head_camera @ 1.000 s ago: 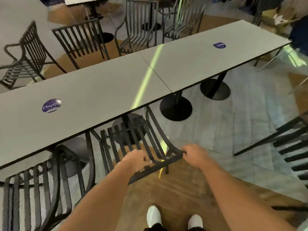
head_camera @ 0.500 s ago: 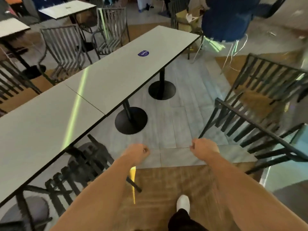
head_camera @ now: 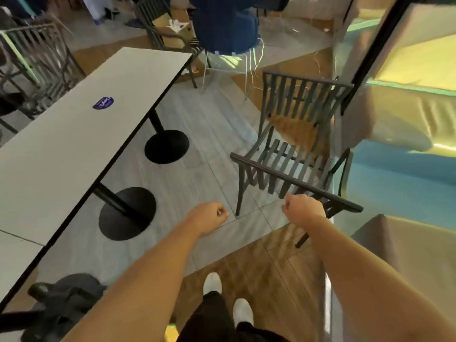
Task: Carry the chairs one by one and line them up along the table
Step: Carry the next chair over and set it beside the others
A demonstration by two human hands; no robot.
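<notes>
Your left hand (head_camera: 209, 217) hangs out in front of you over the grey floor tiles, fingers curled loosely inward, holding nothing. Your right hand (head_camera: 304, 209) is further right, level with it, just at the near top rail of a dark slatted chair (head_camera: 293, 156). Its fingers are loosely curled; whether they touch the rail you cannot tell from this angle, as the back of the hand covers the contact point. No grip around the rail is visible.

The chair stands directly ahead of your right hand, backrest rail nearest you, seat slats beyond it. A second chair (head_camera: 306, 99) of the same kind sits just beyond the first, its backrest upright and facing you. Both are well apart from the worktop (head_camera: 74, 134).

The worktop runs away from you on the far side of your left hand, long and pale grey with a dark edge. A round blue sticker (head_camera: 103, 102) sits on its surface. Two black round pedestal bases (head_camera: 127, 213) stand under it, the nearer one just left of your left hand. Part of another dark chair (head_camera: 64, 304) shows under the worktop's near end, below your left forearm, blurred.

Your white shoes (head_camera: 212, 283) stand on wood-toned floor, below and between your hands. A blue padded seat (head_camera: 224, 23) on thin legs stands beyond the worktop's far end.
</notes>
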